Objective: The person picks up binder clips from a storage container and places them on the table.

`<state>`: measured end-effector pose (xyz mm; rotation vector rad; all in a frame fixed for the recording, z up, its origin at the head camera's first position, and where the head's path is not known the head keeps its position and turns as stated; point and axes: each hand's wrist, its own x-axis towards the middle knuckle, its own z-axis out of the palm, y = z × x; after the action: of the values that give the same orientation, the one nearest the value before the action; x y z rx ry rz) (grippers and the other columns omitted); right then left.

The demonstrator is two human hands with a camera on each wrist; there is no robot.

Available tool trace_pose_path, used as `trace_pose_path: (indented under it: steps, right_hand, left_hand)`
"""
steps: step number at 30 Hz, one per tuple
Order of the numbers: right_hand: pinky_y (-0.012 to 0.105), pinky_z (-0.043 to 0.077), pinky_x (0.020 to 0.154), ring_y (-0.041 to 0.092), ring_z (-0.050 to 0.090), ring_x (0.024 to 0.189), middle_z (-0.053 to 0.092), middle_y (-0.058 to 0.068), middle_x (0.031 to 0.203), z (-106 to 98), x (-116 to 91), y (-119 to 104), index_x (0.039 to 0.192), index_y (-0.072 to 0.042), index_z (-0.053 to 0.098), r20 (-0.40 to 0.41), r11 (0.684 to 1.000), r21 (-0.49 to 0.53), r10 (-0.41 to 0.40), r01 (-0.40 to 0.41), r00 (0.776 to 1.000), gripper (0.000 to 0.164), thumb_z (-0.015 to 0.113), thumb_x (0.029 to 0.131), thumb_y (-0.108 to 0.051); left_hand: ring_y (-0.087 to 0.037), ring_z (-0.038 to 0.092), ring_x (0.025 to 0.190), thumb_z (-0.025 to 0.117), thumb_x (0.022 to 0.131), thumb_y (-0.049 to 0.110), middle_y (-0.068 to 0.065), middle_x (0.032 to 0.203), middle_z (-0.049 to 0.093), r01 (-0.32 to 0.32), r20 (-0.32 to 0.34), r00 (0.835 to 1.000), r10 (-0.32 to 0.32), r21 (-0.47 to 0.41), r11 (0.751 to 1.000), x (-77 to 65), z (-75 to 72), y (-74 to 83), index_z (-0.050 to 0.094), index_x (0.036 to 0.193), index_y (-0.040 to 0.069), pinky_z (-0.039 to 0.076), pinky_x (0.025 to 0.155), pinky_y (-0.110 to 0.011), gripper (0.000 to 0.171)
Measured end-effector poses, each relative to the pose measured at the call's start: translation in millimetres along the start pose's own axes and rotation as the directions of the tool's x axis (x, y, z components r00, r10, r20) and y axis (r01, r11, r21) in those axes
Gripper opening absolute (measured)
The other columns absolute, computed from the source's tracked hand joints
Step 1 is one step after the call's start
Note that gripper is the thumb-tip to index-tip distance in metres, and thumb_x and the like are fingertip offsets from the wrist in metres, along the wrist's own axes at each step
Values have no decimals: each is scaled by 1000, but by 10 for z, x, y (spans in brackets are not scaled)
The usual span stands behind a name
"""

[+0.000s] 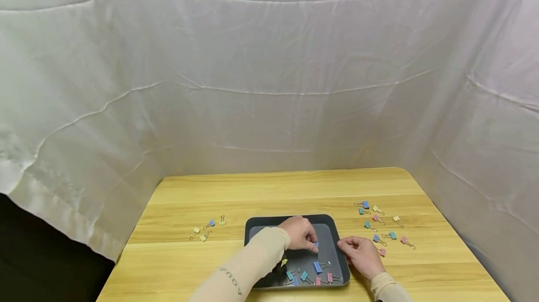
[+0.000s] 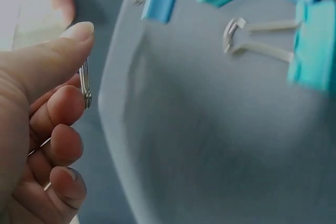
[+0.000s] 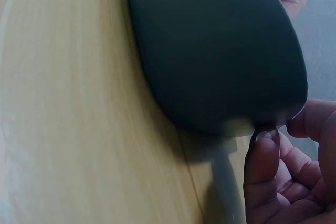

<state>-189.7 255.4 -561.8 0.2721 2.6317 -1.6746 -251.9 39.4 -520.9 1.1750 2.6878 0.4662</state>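
My left hand (image 1: 300, 233) is over the dark baking tray (image 1: 334, 232), pinching a small blue binder clip (image 1: 316, 245) between thumb and fingertips. In the left wrist view the clip's metal handles (image 2: 86, 90) stick out below the thumb, the other fingers curled. At the tray's right side, my right hand (image 1: 362, 254) pinches the rim with thumb and forefinger; the right wrist view shows these fingers (image 3: 262, 156) at the tray's corner. Inside the tray, towards its near edge, lie several binder clips: a blue one (image 1: 317, 267), a teal one (image 1: 304, 276), pink ones and a yellow one (image 1: 284, 262).
Left of the tray on the wooden table (image 1: 177, 274) lie a blue clip (image 1: 212, 223) and several pale yellow clips (image 1: 196, 230). To the right are scattered blue, teal (image 1: 393, 235), pink (image 1: 404, 240) and yellow clips. Pale cloth (image 1: 269, 119) hangs around the table.
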Motion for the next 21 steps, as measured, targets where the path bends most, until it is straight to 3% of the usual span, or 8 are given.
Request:
trace_pose_path:
  steps: [7, 13, 21]
  right_hand:
    - [27, 53, 54, 18, 62, 64, 68, 8, 75, -8, -13, -4, 94, 4, 70, 5, 1000, 10, 13, -13, 1000, 16, 67, 90, -11]
    - [28, 54, 55, 19, 63, 66, 69, 8, 77, -28, -14, -31, 96, 3, 71, 5, 1000, -20, 8, -8, 1000, 17, 66, 91, -12]
    - [28, 54, 55, 19, 63, 66, 69, 8, 78, -24, -11, -32, 97, 4, 70, 19, 1000, -7, 11, -11, 1000, 18, 66, 90, -12]
  left_hand:
    - [2, 49, 55, 77, 82, 32, 19, 59, 56, 66, -65, 995, -74, -122, 990, -185, -229, -197, 78, 88, 19, 43, 56, -14, 14]
    - [0, 45, 53, 77, 82, 30, 16, 58, 54, 89, -153, 982, -112, -151, 984, -403, -439, -462, 77, 86, 18, 40, 54, -16, 13]
    - [-1, 48, 58, 77, 82, 27, 17, 65, 58, 151, -241, 951, -194, -187, 971, -970, -612, -923, 77, 88, 14, 46, 58, -21, 14]
